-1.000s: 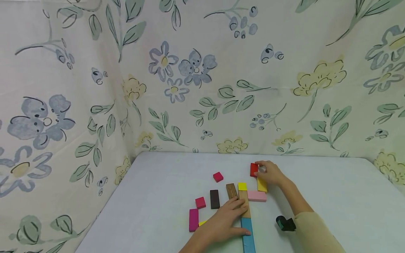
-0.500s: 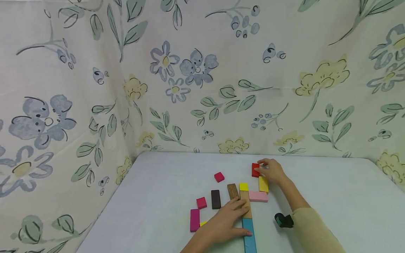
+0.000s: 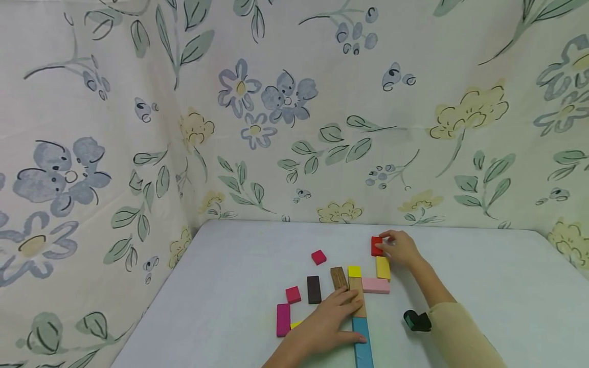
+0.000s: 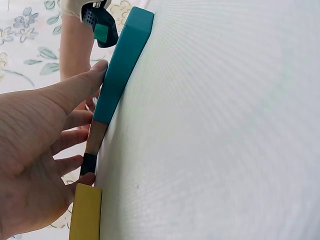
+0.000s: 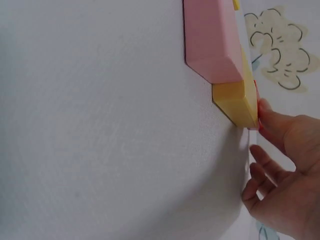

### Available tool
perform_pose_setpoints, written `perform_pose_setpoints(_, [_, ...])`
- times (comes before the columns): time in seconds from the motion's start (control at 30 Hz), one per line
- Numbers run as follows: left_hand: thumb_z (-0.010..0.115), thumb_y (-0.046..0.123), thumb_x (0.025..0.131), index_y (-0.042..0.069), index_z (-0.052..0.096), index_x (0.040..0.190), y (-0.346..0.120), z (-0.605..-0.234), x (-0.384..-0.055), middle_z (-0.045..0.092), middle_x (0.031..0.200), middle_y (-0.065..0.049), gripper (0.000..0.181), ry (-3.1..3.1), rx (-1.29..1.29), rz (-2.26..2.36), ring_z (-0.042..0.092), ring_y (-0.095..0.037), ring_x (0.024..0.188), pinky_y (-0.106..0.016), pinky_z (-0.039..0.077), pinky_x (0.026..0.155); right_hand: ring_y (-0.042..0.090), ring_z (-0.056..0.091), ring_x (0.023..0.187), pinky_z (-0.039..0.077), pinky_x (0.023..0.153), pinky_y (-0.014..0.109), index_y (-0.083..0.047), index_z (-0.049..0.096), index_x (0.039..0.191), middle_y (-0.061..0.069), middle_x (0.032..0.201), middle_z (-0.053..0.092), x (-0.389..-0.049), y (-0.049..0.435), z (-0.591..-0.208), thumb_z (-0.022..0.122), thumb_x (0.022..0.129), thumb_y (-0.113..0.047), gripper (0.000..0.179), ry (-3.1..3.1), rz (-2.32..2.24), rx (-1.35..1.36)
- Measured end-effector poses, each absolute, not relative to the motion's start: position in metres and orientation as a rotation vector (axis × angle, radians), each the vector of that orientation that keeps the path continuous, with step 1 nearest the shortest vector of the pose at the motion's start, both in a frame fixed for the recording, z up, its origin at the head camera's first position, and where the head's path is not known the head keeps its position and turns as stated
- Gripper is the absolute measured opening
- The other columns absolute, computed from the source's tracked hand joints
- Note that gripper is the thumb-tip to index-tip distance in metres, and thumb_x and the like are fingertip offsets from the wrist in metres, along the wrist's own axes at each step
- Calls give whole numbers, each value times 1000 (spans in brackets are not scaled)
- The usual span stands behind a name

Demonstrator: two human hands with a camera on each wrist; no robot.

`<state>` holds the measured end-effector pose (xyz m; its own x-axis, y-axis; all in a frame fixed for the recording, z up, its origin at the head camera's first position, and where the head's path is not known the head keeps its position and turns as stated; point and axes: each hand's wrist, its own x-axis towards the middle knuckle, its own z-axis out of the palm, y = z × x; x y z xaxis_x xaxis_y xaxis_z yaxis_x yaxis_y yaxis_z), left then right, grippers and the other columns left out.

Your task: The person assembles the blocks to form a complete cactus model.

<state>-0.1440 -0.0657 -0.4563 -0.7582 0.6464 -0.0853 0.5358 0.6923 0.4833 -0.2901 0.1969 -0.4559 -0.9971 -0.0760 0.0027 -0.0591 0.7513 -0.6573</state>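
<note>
My left hand point(image 3: 322, 319) lies with its fingers spread, fingertips on a tan block point(image 3: 356, 282) and thumb on the blue block point(image 3: 363, 352) in line with it. In the left wrist view the thumb touches the side of that blue block point(image 4: 122, 70). At the far side, my right hand point(image 3: 401, 248) pinches a red block point(image 3: 376, 246) by its right side, just beyond a yellow block point(image 3: 383, 268). The yellow block adjoins a pink block point(image 3: 376, 285), which extends right from the tan one. In the right wrist view the yellow block point(image 5: 235, 102) mostly hides the red one.
Left of the row lie a brown block point(image 3: 338, 277), a dark block point(image 3: 314, 290), two small red cubes, one of them far back point(image 3: 319, 257), and a magenta block point(image 3: 283, 320). A small yellow block point(image 3: 354, 271) caps the tan one. Patterned cloth point(image 3: 294, 128) borders the white table point(image 3: 221, 286).
My right hand has moved the red block a little to the right, over behind the yellow block. My left hand has stayed in place on the row.
</note>
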Motion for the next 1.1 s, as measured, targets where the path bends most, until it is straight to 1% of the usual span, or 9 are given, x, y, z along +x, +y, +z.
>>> perform_pose_setpoints(0.4, [69, 56, 97, 25, 49, 160, -65, -454, -144, 39, 168, 6, 73, 2657, 921, 627, 30, -23, 158, -47, 44, 118, 47, 54, 115, 54, 98, 58, 10, 62, 133, 34, 124, 59, -285, 203, -459, 70, 101, -14, 41, 2925, -1087, -132])
perform_pose_setpoints(0.8, [70, 55, 97, 24, 48, 160, -65, -453, -144, 39, 169, 6, 73, 2641, 918, 653, 29, -24, 159, -46, 42, 120, 47, 55, 115, 59, 94, 55, 9, 62, 134, 34, 124, 59, -282, 202, -460, 71, 100, -13, 41, 2939, -1071, -122])
perform_pose_setpoints(1.1, [70, 55, 97, 24, 48, 160, -66, -452, -143, 38, 169, 5, 74, 2641, 925, 664, 28, -24, 159, -46, 41, 121, 47, 55, 114, 58, 95, 56, 8, 62, 135, 34, 123, 59, -280, 201, -459, 71, 100, -14, 42, 2943, -1069, -134])
